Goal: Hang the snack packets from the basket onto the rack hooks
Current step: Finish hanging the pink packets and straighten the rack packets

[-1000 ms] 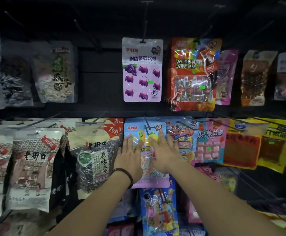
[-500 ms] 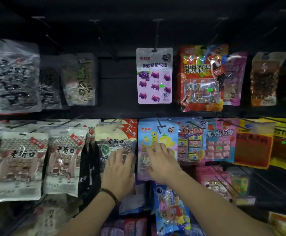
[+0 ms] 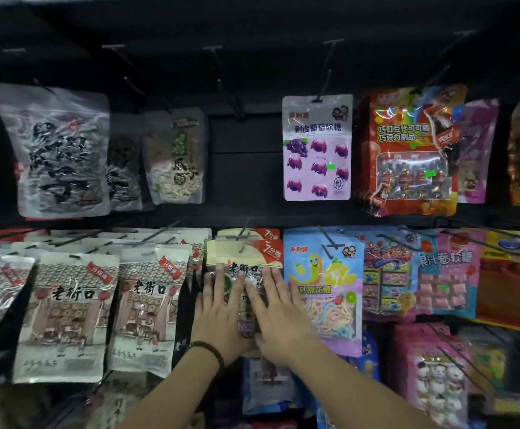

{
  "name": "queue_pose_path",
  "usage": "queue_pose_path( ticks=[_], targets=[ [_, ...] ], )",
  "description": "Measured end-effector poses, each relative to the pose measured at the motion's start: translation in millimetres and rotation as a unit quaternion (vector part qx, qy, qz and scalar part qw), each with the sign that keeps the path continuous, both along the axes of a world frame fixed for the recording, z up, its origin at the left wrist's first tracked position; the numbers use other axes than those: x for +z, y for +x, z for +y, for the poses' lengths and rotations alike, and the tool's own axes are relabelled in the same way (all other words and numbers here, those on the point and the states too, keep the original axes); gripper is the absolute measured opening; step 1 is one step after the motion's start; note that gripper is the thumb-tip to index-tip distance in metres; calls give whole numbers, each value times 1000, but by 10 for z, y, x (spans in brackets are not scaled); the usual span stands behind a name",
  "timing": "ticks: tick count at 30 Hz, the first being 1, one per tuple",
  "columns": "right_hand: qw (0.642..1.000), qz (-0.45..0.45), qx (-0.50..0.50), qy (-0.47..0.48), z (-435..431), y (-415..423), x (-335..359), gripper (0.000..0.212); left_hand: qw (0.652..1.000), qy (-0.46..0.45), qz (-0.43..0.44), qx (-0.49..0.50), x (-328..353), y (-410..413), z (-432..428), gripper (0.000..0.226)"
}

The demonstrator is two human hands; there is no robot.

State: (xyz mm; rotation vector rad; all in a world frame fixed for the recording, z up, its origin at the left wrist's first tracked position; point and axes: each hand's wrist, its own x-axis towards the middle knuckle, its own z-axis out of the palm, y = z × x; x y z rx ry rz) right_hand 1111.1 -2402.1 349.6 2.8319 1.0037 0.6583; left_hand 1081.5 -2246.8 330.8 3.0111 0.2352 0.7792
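A clear-and-beige seed packet (image 3: 242, 258) with a red corner label hangs on a hook in the middle row of the dark rack. My left hand (image 3: 221, 314), with a bead bracelet at the wrist, lies flat on the packet's left side, fingers straight. My right hand (image 3: 280, 317) presses flat on its right side, fingers spread. To its right hangs the blue-and-purple marshmallow packet (image 3: 327, 286). The basket is out of view.
Grey seed packets (image 3: 147, 308) fill the hooks to the left. A purple grape candy packet (image 3: 317, 150) and a red cola-candy packet (image 3: 410, 150) hang above. Bare black hooks (image 3: 221, 85) stick out of the top row. Pink packets (image 3: 435, 376) hang at lower right.
Both hands slid left from the blue-and-purple marshmallow packet onto the neighbouring seed packet, and the view swung left with them.
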Motion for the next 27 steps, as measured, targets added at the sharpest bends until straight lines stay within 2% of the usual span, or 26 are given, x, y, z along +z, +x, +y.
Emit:
queue_pose_path(
  ticks=[6,13,19,21,23,27],
  targets=[
    [999,22,-15,28,134,305,118,107,999,26,29,-2,90,266,151,154],
    [998,29,-44,19,255,408,242,105,999,5,39,-20,132,428,148,142],
    [998,31,-51,11,270,302,236,106,1000,24,10,-3,65,277,103,135],
    [998,40,-50,6,253,231,251,105,1000,14,5,-11,40,152,77,123],
    [998,47,-38,10,264,133,272,100,999,-8,-17,-37,39,-63,42,101],
    [998,11,32,47,396,-174,268,76,980,30,-189,-52,19,-612,225,40]
  ],
)
